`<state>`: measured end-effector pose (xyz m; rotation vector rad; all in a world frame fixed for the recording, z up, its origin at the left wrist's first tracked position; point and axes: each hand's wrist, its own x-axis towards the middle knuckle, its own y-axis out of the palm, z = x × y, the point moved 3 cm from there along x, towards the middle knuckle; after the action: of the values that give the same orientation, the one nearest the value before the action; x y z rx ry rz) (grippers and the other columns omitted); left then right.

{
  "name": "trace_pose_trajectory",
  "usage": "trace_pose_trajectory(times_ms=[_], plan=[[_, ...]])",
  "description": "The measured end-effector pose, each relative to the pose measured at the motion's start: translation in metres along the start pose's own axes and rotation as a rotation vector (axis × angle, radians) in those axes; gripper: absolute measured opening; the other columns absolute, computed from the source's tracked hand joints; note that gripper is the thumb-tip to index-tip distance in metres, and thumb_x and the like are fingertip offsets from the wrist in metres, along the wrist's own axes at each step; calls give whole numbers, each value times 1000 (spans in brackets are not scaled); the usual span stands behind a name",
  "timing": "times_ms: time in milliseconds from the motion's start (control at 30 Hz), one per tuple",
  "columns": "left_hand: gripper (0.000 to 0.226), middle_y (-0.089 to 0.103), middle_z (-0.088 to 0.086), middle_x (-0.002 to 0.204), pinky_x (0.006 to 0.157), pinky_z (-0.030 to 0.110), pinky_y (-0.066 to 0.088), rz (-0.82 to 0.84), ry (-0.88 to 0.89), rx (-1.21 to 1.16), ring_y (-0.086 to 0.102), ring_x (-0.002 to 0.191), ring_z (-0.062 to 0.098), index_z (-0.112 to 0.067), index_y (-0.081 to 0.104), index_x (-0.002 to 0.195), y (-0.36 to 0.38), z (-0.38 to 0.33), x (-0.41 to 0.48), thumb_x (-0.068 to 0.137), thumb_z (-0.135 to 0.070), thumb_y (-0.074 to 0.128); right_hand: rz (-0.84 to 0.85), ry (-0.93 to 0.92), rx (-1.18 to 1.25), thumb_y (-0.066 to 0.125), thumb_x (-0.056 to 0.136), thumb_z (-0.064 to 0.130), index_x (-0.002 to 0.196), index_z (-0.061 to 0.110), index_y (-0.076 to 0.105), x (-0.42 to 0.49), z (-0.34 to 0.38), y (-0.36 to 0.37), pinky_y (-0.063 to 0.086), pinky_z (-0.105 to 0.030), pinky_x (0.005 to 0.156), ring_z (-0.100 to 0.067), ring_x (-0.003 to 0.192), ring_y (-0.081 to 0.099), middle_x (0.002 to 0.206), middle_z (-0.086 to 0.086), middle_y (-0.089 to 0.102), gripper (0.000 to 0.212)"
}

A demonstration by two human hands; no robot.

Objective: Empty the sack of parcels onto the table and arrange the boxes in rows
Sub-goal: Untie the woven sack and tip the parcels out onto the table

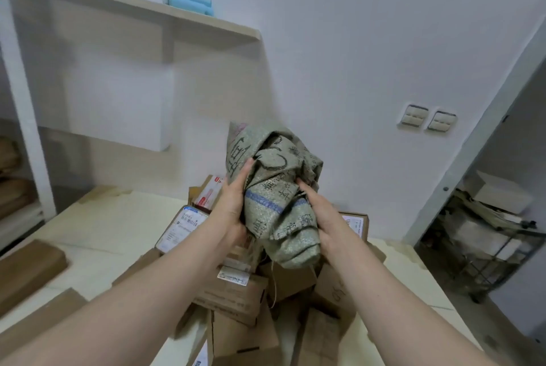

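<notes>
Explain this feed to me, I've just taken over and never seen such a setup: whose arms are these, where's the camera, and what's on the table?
No machine here: a person works bare-handed, and the one camera sits on their head, looking forward and down. Both arms are theirs. They hold a crumpled woven sack: the left hand presses flat against its side, the right hand curls its fingers into the cloth. Below it, cardboard boxes lie heaped on the pale table, not yet in rows. Apart at the left lie flat brown parcels.
</notes>
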<state>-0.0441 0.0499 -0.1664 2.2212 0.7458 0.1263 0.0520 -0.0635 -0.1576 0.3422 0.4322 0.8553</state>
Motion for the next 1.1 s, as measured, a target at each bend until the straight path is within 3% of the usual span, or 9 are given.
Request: trace_pose_trajectory(times_ms=[67,133,267,400,533,733,867,1033,1100], plan=[[102,67,16,123,92,62,50,-41,-2,20,66,109,39,-24,51,137,-19,-4,-2,49,-58,91,-43,-24,-56,64,93,27,122,5,62,14,-11,9,55,-43,88,-34,101,67,109,-19,71,36],[96,69,13,120,88,63,51,-109,-34,54,67,107,38,-27,54,135,-42,-7,-7,53,-65,87,-87,-60,-113,73,86,23,134,9,54,30,-25,16,59,-42,78,-34,102,69,115,-19,70,53],[77,68,4,121,71,54,57,-275,-86,222,65,108,33,-34,54,132,-87,-26,-20,69,-78,63,-112,-131,-178,73,86,13,130,14,53,56,-52,38,59,-44,79,-34,101,69,118,-17,68,49],[117,58,-1,135,89,64,47,-399,-43,213,55,120,31,-38,41,142,-137,-56,-20,41,-92,66,-130,-106,-222,73,86,16,130,14,52,83,-80,80,57,-50,87,-32,102,68,119,-14,67,49],[135,55,-4,139,88,62,48,-492,7,169,55,121,29,-45,35,144,-199,-92,-3,22,-95,64,-106,-97,-280,71,89,16,132,15,48,119,-112,135,60,-40,76,-27,99,69,117,-10,67,49],[94,42,-7,148,106,53,39,-590,124,224,50,125,22,-42,21,151,-302,-152,37,73,-78,58,-186,-117,-322,73,86,26,128,21,49,203,-191,208,55,-50,93,-27,108,66,121,-5,66,49],[91,12,-1,162,117,47,20,-706,255,658,15,148,24,-46,14,152,-362,-183,57,78,-68,63,-273,-18,-311,70,87,30,135,19,43,262,-263,242,53,-51,95,-29,110,62,127,-7,61,55],[92,22,-3,159,119,39,11,-378,341,1323,13,148,22,-46,26,149,-406,-198,90,68,-41,70,-353,197,-284,61,95,26,132,7,44,329,-338,261,55,-50,92,-34,109,63,128,-15,60,45],[95,5,-7,163,118,55,3,-318,210,1529,-5,150,25,-55,18,147,-428,-189,110,68,-46,69,-413,218,-264,59,95,27,133,7,42,357,-355,267,53,-49,95,-34,111,62,129,-17,60,46]])
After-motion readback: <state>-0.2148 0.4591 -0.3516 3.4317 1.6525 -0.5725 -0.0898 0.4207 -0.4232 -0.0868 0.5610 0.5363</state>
